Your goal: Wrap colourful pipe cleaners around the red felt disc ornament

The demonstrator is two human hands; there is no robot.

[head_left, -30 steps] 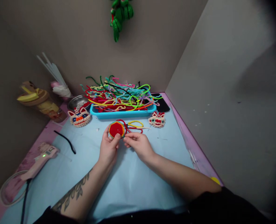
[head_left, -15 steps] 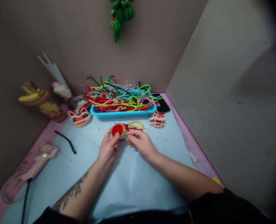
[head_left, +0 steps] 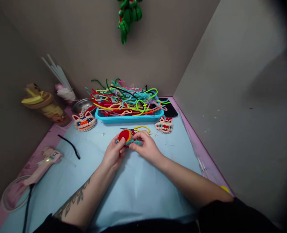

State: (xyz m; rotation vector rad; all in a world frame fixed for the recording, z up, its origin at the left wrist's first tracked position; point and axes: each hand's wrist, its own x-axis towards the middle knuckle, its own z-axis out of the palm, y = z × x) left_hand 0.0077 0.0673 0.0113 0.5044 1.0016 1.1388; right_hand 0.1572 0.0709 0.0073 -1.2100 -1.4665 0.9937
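Note:
My left hand [head_left: 114,152] is closed around a round red disc [head_left: 124,136] edged in orange, its thumb pressed on the front face. The disc looks made of fuzzy pipe cleaner. A teal pipe cleaner [head_left: 135,141] sticks out from its lower right edge. Beside it, my right hand [head_left: 147,147] has thumb and forefinger apart, with the teal strand between them; its other fingers are partly hidden. Just behind the hands lie yellow-handled scissors [head_left: 142,127] and some red pieces, partly covered.
A blue tray [head_left: 131,119] heaped with coloured pipe cleaners stands at the back. Lion-head pieces [head_left: 84,122] flank it. A pink glue gun [head_left: 46,163] with a lit green light and a black strip [head_left: 70,146] lie left. A metal bowl [head_left: 81,106], drink cup [head_left: 46,105] and phone [head_left: 170,109] are behind.
My right thumb and forefinger have parted from a pinch beside the disc, showing more of the teal strand. My left hand keeps its hold; the view has shifted slightly.

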